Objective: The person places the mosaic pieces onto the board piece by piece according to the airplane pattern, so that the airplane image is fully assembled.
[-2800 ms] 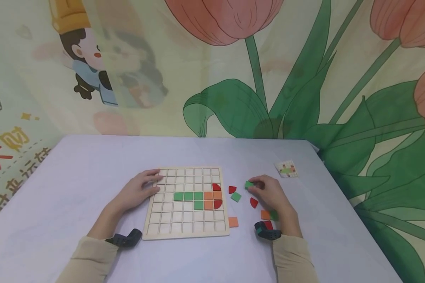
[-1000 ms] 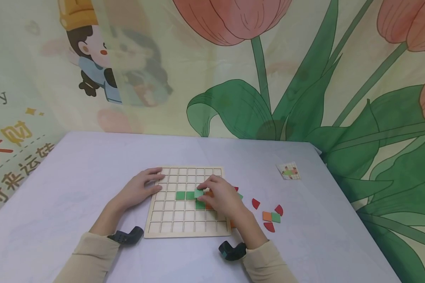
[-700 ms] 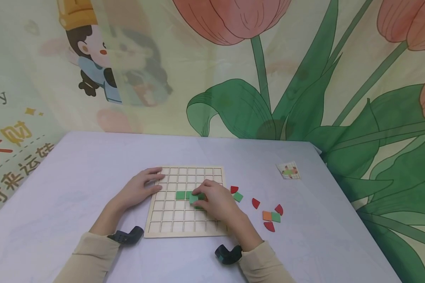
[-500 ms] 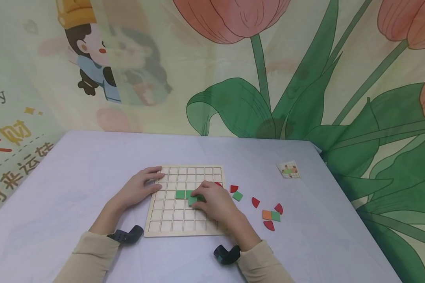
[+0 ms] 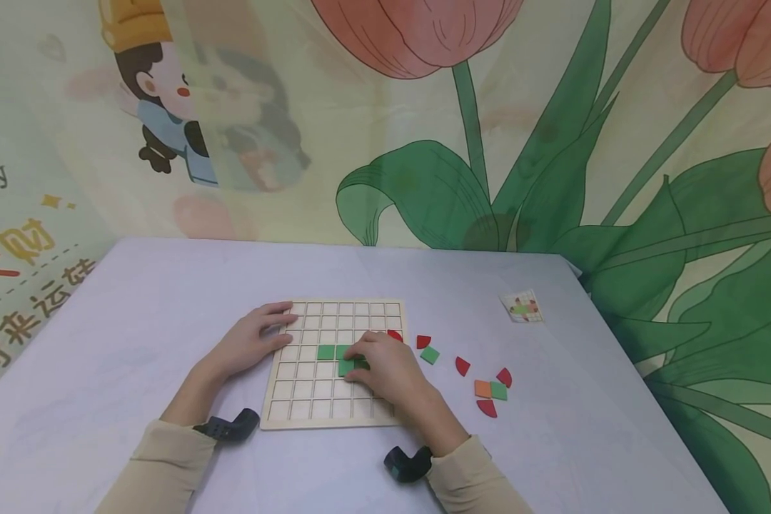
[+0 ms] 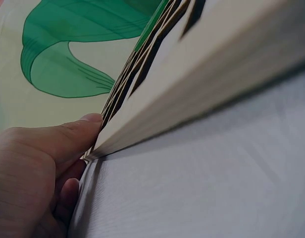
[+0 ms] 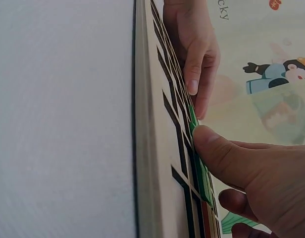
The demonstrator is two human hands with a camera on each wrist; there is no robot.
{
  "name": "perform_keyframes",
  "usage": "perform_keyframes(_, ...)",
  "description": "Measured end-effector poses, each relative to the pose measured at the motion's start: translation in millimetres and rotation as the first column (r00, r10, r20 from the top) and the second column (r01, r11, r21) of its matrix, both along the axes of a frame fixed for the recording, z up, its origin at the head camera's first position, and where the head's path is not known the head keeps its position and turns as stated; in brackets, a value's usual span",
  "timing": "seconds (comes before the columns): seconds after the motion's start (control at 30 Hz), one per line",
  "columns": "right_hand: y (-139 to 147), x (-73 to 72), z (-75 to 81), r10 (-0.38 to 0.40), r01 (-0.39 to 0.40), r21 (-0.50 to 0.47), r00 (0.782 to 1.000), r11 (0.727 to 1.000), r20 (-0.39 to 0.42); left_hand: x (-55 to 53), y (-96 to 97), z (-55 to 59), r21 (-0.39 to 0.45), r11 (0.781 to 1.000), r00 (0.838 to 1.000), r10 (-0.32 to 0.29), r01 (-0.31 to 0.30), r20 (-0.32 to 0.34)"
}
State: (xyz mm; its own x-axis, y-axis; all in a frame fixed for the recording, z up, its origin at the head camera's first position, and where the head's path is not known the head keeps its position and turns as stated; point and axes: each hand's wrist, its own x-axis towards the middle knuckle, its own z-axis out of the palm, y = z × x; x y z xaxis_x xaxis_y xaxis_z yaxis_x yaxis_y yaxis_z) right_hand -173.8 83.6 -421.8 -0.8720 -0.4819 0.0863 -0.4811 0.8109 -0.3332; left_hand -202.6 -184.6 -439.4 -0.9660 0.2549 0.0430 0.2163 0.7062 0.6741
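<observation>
A wooden grid board (image 5: pixel 308 410) lies on the white table. My left hand (image 5: pixel 247 339) rests along its left edge, fingers extended; in the left wrist view the thumb (image 6: pixel 90 121) touches the rim. Over the board, my right hand (image 5: pixel 392 368) pinches a green square tile (image 5: pixel 345 368) between thumb and forefinger, down at a grid cell. Just above sit green tiles in a row, one of them the left-end tile (image 5: pixel 325 352). Part of a red quarter-circle piece (image 5: pixel 395 335) shows behind the right hand, which hides the orange tiles. In the right wrist view the thumb (image 7: pixel 212 141) overlaps green at the grid.
Right of the board lie loose pieces: red quarter-circles (image 5: pixel 462 366), a green square (image 5: pixel 430 355), and an orange square (image 5: pixel 482 389) beside another green one (image 5: pixel 498 390). A small pattern card (image 5: pixel 522 307) lies at the far right.
My right hand has carried the green tile from the right side of the table onto the board, then slightly left and down to the cell below the green row. My left hand stays at the edge.
</observation>
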Motion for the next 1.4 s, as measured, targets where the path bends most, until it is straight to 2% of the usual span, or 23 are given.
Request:
perform_keyframes(0.3,-2.9,2.5,1.3,-0.023,0.023,-0.002,1.0,1.0,0.006,-0.2,0.0,-0.3,0.004,1.0,1.0,-0.002,0.002,0.004)
perform_keyframes(0.77,-7.7,5.3,2.3,-0.018,0.019,0.019,1.0,1.0,-0.018,1.3,0.6,2.4,-0.006,1.0,1.0,0.007,-0.007,0.009)
perform_keyframes(1.4,-7.4,7.5,3.3,-0.024,0.024,0.006,1.0,1.0,-0.005,0.3,1.2,2.8,-0.016,1.0,1.0,0.002,-0.001,0.006)
